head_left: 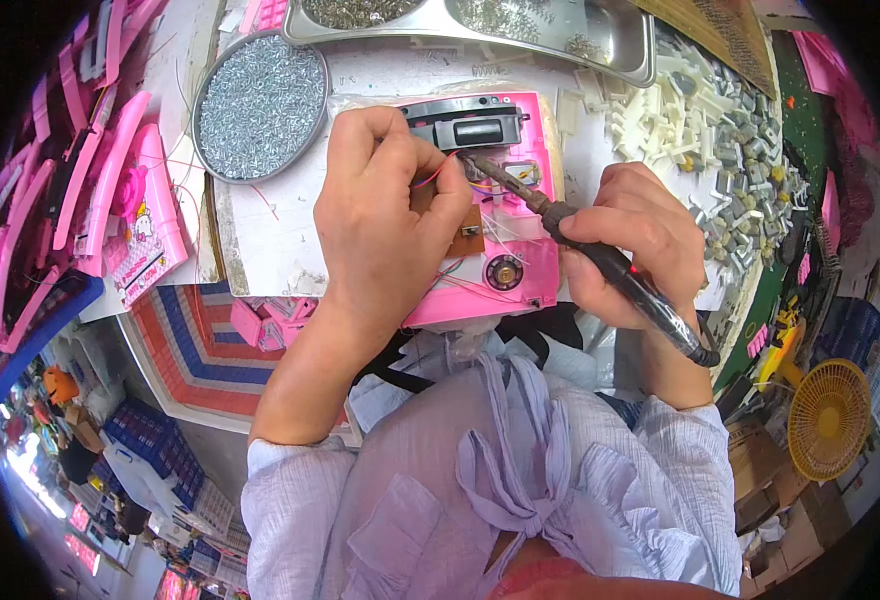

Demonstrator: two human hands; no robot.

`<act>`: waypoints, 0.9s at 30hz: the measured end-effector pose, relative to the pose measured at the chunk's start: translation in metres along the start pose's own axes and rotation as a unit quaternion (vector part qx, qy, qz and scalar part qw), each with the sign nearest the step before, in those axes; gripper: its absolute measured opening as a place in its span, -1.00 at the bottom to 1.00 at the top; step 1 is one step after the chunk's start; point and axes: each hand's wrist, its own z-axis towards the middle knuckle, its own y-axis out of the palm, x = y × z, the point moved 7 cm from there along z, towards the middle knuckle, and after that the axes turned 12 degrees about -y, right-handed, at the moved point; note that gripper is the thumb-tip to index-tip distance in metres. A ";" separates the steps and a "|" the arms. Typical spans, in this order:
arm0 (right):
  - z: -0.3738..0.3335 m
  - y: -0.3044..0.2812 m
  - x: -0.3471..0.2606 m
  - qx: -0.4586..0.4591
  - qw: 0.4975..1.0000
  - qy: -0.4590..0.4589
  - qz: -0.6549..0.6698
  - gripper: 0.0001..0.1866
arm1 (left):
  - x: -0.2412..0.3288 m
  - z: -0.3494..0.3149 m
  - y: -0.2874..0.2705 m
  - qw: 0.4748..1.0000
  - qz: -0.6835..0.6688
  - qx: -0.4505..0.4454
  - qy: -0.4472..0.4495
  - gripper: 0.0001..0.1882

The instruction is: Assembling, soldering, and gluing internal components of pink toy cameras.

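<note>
A pink plastic toy housing (460,306) lies on the bench in front of me with its inside facing up. Fitted in it are a black plastic part (472,122) at the far end, a small brown circuit board (471,242) and a round speaker (504,272) near the front, with loose thin wires between them. My left hand (385,205) pinches a thin red and blue wire (447,166) over the housing. In my right hand (645,240) is a soldering iron (615,275), fingers wrapped round its black handle. Its tip meets or almost meets the wire beside the black part.
Small silver screws (262,108) fill a round dish (324,105) at the back left. A steel compartment tray (620,52) stands behind the housing. White plastic pieces (650,115) and grey blocks (750,170) are heaped right. Pink casings (125,205) pile up left; a yellow fan (828,420) is lower right.
</note>
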 end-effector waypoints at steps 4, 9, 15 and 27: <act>0.002 0.000 -0.001 -0.006 1.000 0.003 0.009 -0.72 | 0.001 -0.001 0.000 1.000 0.003 0.014 0.023 -0.85; 0.002 -0.001 -0.002 -0.016 1.000 -0.003 0.009 -0.73 | 0.001 -0.003 0.001 1.000 0.012 0.013 0.016 -0.84; -0.002 -0.013 -0.007 0.013 1.000 -0.010 0.013 -0.74 | 0.002 -0.002 0.000 1.000 0.013 0.014 0.009 -0.85; -0.008 -0.026 -0.011 0.027 1.000 -0.003 0.017 -0.73 | 0.001 -0.002 0.001 1.000 0.007 0.025 0.006 -0.86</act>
